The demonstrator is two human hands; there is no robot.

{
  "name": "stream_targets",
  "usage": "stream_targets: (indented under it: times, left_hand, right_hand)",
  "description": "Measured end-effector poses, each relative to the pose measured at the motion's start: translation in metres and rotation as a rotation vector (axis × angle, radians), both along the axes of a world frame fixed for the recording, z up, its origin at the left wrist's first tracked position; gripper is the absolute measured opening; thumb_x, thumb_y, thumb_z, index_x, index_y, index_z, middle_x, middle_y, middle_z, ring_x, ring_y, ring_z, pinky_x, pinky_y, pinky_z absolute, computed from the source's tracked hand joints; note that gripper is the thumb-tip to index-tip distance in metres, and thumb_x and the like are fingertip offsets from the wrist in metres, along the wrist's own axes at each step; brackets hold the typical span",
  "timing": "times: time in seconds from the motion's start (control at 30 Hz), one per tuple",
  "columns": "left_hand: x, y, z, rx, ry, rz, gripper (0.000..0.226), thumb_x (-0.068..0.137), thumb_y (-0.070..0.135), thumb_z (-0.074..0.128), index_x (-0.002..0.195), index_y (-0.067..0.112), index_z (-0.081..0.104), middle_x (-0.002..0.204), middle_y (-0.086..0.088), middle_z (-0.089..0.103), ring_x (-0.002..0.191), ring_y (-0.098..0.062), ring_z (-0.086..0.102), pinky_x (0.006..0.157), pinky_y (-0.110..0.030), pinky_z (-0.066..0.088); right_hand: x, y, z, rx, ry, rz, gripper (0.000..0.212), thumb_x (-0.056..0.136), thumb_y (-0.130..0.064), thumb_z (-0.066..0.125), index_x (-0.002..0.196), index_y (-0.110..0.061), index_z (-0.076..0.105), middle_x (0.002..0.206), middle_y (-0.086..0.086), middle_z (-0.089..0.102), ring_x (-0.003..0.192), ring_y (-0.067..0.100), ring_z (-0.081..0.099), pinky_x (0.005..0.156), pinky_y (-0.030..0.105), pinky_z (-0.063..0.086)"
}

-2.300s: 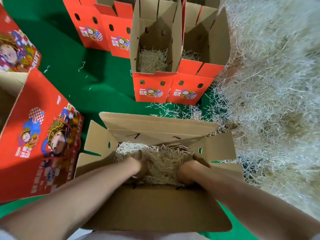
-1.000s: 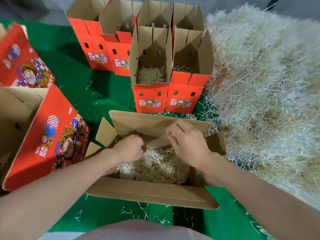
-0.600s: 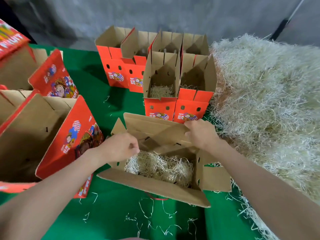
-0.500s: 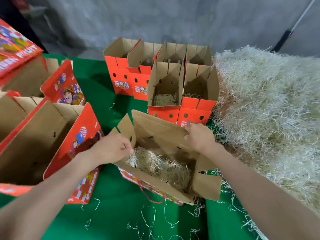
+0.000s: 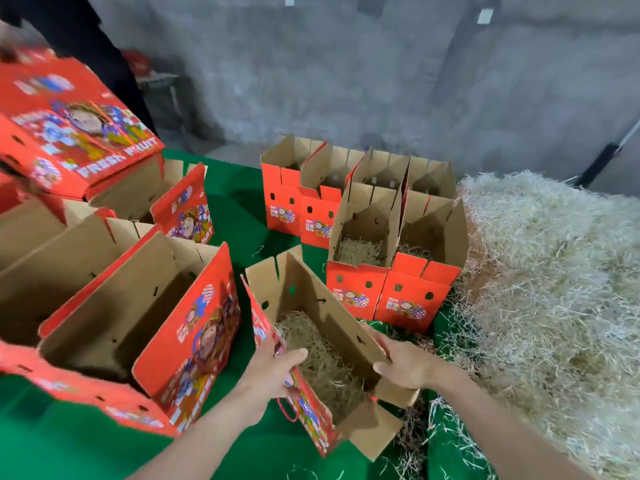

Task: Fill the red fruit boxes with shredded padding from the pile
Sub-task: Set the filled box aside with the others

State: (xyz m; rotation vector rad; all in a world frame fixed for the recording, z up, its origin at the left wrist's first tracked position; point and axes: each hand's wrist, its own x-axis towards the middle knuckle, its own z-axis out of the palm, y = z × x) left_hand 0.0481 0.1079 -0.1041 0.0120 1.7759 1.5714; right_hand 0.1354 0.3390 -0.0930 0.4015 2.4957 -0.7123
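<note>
Fruit-box packing: a person's left hand [image 5: 273, 368] and right hand [image 5: 401, 367] hold an open red box [image 5: 311, 292] between them above a green desk [image 5: 239, 216]. The left grip clamps the box's red printed side wall, with the thumb hooked over the rim into the opening and the fingers outside. The right grip closes on the opposite brown wall near its close corner, fingers wrapped over the edge and thumb pointing inward. The box sits tilted with its flaps standing open. A layer of shredded padding [image 5: 311, 344] lies along its floor, directly between the two grips and just under the left thumb. A red cord [image 5: 285, 412] loops down from the box below the left hand.

Right of the box, the pale pile [image 5: 554, 271] spreads across the desk, with loose strands reaching the box's near right corner. Just behind the box, two upright boxes [image 5: 360, 296] stand side by side, each with padding at the bottom. More boxes [image 5: 298, 209] stand behind those, but what they contain cannot be made out. Left of the box, open cartons [image 5: 114, 306] show brown insides, the nearest just beside the left hand. Further left and behind, a blurred red lid [image 5: 79, 133] reads "FRESH FRUIT". A grey wall [image 5: 346, 64] rises behind the desk.
</note>
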Motion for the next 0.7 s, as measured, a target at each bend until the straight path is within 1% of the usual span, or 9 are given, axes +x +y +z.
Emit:
stream_targets:
  times: [0.1, 0.2, 0.3, 0.37, 0.4, 0.47, 0.57, 0.63, 0.7]
  left_hand:
    - [-0.003, 0.008, 0.005, -0.001, -0.022, -0.022, 0.104, 0.081, 0.021, 0.071, 0.147, 0.038, -0.008, 0.156, 0.005, 0.013, 0.133, -0.026, 0.035, 0.085, -0.043, 0.053]
    - [-0.011, 0.012, 0.009, -0.07, 0.051, -0.063, 0.11, 0.078, 0.011, 0.068, 0.144, 0.045, -0.013, 0.154, 0.005, 0.016, 0.125, -0.026, 0.04, 0.089, -0.046, 0.048]
    - [-0.037, 0.01, 0.015, -0.104, 0.19, 0.004, 0.095, 0.076, 0.0, 0.054, 0.148, 0.039, 0.004, 0.146, -0.002, 0.037, 0.106, -0.028, 0.054, 0.082, -0.037, 0.05]
    - [-0.065, 0.009, 0.024, -0.089, 0.321, 0.046, 0.079, 0.079, -0.003, 0.046, 0.145, 0.035, 0.027, 0.121, 0.001, 0.06, 0.088, -0.024, 0.059, 0.07, -0.031, 0.048]
    - [-0.079, 0.01, 0.03, -0.091, 0.385, 0.061, 0.071, 0.081, -0.002, 0.046, 0.141, 0.036, 0.037, 0.11, 0.005, 0.065, 0.088, -0.023, 0.061, 0.07, -0.032, 0.05]
    - [-0.111, 0.016, 0.043, -0.117, 0.515, 0.074, 0.058, 0.086, 0.006, 0.051, 0.134, 0.038, 0.046, 0.101, 0.013, 0.068, 0.091, -0.014, 0.064, 0.077, -0.031, 0.054]
    - [-0.16, 0.028, 0.067, -0.097, 0.634, -0.001, 0.059, 0.087, 0.003, 0.051, 0.132, 0.04, 0.044, 0.103, 0.02, 0.063, 0.086, 0.007, 0.056, 0.069, -0.01, 0.046]
    - [-0.188, 0.033, 0.079, -0.061, 0.566, -0.1, 0.053, 0.09, 0.004, 0.052, 0.128, 0.038, 0.043, 0.103, 0.019, 0.061, 0.088, 0.005, 0.056, 0.069, -0.009, 0.044]
    - [-0.21, 0.035, 0.081, -0.164, 0.553, -0.252, 0.038, 0.094, 0.01, 0.049, 0.128, 0.028, 0.049, 0.114, 0.007, 0.063, 0.1, -0.01, 0.059, 0.078, -0.02, 0.046]
  right_hand:
    - [-0.011, -0.018, 0.006, 0.026, 0.163, -0.055, 0.057, 0.099, -0.029, 0.034, 0.148, -0.033, 0.004, 0.124, 0.006, 0.056, 0.092, 0.016, 0.057, 0.079, 0.023, 0.047]
    - [-0.026, -0.037, 0.007, -0.056, 0.229, -0.107, 0.054, 0.099, -0.036, 0.034, 0.147, -0.036, 0.009, 0.138, 0.003, 0.046, 0.111, 0.021, 0.056, 0.092, 0.027, 0.043]
    - [-0.045, -0.049, 0.003, -0.164, 0.306, -0.311, 0.05, 0.101, -0.032, 0.031, 0.148, -0.029, 0.015, 0.121, 0.003, 0.057, 0.103, 0.02, 0.057, 0.082, 0.025, 0.043]
    - [-0.06, -0.056, 0.003, -0.269, 0.372, -0.499, 0.047, 0.101, -0.029, 0.031, 0.147, -0.024, 0.022, 0.112, 0.001, 0.057, 0.105, 0.02, 0.056, 0.081, 0.025, 0.041]
    - [-0.07, -0.06, 0.005, -0.31, 0.404, -0.575, 0.046, 0.101, -0.029, 0.031, 0.146, -0.022, 0.026, 0.116, 0.002, 0.056, 0.108, 0.02, 0.054, 0.083, 0.025, 0.04]
    - [-0.093, -0.067, 0.012, -0.43, 0.478, -0.699, 0.045, 0.101, -0.029, 0.033, 0.145, -0.022, 0.028, 0.126, 0.001, 0.051, 0.113, 0.02, 0.049, 0.089, 0.027, 0.038]
    - [-0.127, -0.075, 0.031, -0.651, 0.611, -0.809, 0.049, 0.098, -0.029, 0.042, 0.145, -0.031, 0.026, 0.137, -0.003, 0.043, 0.124, 0.019, 0.041, 0.104, 0.033, 0.032]
    - [-0.146, -0.078, 0.038, -0.703, 0.644, -0.823, 0.061, 0.093, -0.027, 0.053, 0.146, -0.029, 0.022, 0.146, -0.004, 0.033, 0.133, 0.018, 0.034, 0.111, 0.039, 0.028]
    - [-0.157, -0.081, 0.037, -0.572, 0.616, -0.766, 0.079, 0.086, -0.033, 0.063, 0.148, -0.021, 0.016, 0.15, 0.0, 0.028, 0.135, 0.02, 0.03, 0.112, 0.041, 0.027]
